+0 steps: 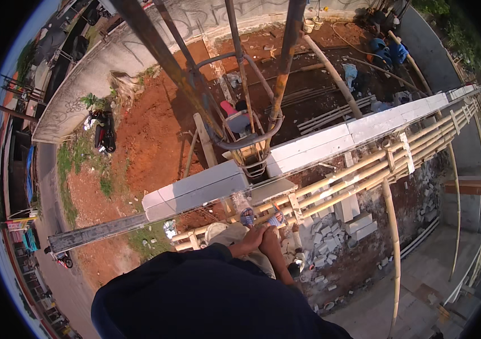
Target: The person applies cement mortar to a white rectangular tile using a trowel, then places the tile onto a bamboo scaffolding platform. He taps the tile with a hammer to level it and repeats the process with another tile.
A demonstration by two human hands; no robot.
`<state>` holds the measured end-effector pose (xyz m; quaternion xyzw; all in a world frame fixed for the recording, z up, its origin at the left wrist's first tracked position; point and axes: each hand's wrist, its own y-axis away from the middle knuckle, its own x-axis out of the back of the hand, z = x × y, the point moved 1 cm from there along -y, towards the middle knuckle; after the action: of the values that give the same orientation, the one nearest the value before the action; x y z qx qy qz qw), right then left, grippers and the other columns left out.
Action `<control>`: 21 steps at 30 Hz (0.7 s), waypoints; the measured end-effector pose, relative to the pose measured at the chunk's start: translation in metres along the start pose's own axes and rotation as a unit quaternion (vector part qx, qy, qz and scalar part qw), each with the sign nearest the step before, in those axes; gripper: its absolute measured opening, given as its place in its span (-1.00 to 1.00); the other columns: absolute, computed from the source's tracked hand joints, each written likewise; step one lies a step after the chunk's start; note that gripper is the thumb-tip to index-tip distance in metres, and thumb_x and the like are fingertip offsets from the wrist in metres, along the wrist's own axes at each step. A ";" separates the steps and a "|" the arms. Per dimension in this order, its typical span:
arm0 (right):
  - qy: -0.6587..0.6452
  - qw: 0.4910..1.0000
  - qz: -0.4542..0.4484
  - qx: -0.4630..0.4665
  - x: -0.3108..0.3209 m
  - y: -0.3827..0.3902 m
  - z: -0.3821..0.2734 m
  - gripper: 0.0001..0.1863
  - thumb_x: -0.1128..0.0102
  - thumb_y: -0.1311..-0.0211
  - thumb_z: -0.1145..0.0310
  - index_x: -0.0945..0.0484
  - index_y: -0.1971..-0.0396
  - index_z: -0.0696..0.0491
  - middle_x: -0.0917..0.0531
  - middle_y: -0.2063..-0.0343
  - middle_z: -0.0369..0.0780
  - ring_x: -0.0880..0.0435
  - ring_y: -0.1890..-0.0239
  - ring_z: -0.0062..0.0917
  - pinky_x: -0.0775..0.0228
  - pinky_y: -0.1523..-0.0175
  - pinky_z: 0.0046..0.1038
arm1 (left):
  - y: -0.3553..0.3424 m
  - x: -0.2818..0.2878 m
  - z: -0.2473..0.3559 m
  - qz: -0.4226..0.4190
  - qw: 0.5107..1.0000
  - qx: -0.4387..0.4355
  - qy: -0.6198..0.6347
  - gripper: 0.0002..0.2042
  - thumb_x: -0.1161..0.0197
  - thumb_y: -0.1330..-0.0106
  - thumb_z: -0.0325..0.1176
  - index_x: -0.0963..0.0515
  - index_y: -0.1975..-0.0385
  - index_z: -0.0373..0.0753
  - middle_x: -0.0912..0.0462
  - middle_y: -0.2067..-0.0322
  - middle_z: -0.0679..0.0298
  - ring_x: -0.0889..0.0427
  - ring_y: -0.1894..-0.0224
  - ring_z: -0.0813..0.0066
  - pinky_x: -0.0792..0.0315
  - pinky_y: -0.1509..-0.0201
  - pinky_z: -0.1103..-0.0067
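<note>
My left hand (pixel 246 243) and my right hand (pixel 270 240) rest against each other in front of my body, fingers closed. No tool shows in either of them. Just beyond are my sandalled feet (pixel 247 217), on the bamboo scaffold (pixel 322 199) beside a wall of pale blocks (pixel 309 157). A column cage of rusty steel bars (pixel 281 73) with rounded ties rises from a gap in that wall, ahead of my feet. The undersides of both hands are hidden.
The scaffold stands high, with broken block rubble (pixel 325 244) below on the right. Beyond the wall, a person (pixel 239 120) is on the red soil (pixel 153 130), partly hidden by the bars. A bamboo post (pixel 392 237) drops at the right. A motorbike (pixel 105 131) stands far left.
</note>
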<state>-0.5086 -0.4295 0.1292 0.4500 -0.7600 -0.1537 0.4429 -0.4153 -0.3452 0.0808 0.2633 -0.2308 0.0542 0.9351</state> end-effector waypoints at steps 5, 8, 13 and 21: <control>-0.086 0.979 -0.167 0.074 0.020 0.005 -0.086 -0.40 -0.25 -0.38 0.22 -0.38 -0.26 0.30 -0.74 0.08 0.19 -0.81 0.06 -0.06 -0.59 -0.05 -0.07 | 0.018 0.082 -0.010 0.048 0.983 0.178 0.003 -0.60 -0.13 -0.52 -0.13 -0.65 -0.20 -0.18 -0.80 0.19 -0.07 -0.78 0.10 -0.14 -0.62 -0.01 0.12; -0.233 0.916 -0.309 0.108 0.019 -0.006 -0.097 -0.43 -0.22 -0.36 0.25 -0.45 -0.32 0.16 -0.69 -0.04 0.04 -0.68 -0.04 -0.31 -0.48 -0.16 -0.22 | 0.045 0.124 -0.022 0.098 0.926 0.320 0.173 -0.70 -0.19 -0.49 -0.15 -0.74 0.08 -0.22 -0.76 0.42 -0.04 -0.81 0.24 0.06 -0.63 0.15 0.20; 0.145 0.907 -0.166 0.359 0.021 -0.029 -0.084 -0.46 -0.33 -0.27 0.20 -0.58 -0.25 0.00 -0.65 0.00 0.04 -0.63 -0.10 -0.06 -0.44 -0.22 -0.11 | 0.087 0.119 -0.032 0.184 0.828 0.287 0.446 -0.73 -0.13 -0.52 -0.24 -0.73 0.17 -0.24 -0.72 0.42 0.14 -0.71 0.35 0.39 -0.57 0.23 0.35; 0.039 0.885 -0.463 -0.025 -0.017 -0.041 -0.051 -0.63 -0.34 -0.40 0.06 -0.67 0.11 0.10 -0.64 0.51 -0.26 -0.60 0.51 -0.50 -0.45 0.34 -0.29 | 0.110 0.142 -0.094 0.249 0.909 0.248 0.223 -0.59 -0.26 -0.45 -0.10 -0.61 -0.07 -0.32 -0.71 0.35 0.12 -0.77 0.30 0.15 -0.66 0.15 0.20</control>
<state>-0.4414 -0.4294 0.1224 0.7454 -0.4427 -0.3427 0.3620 -0.2760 -0.2050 0.1266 0.4016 -0.0531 0.3986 0.8228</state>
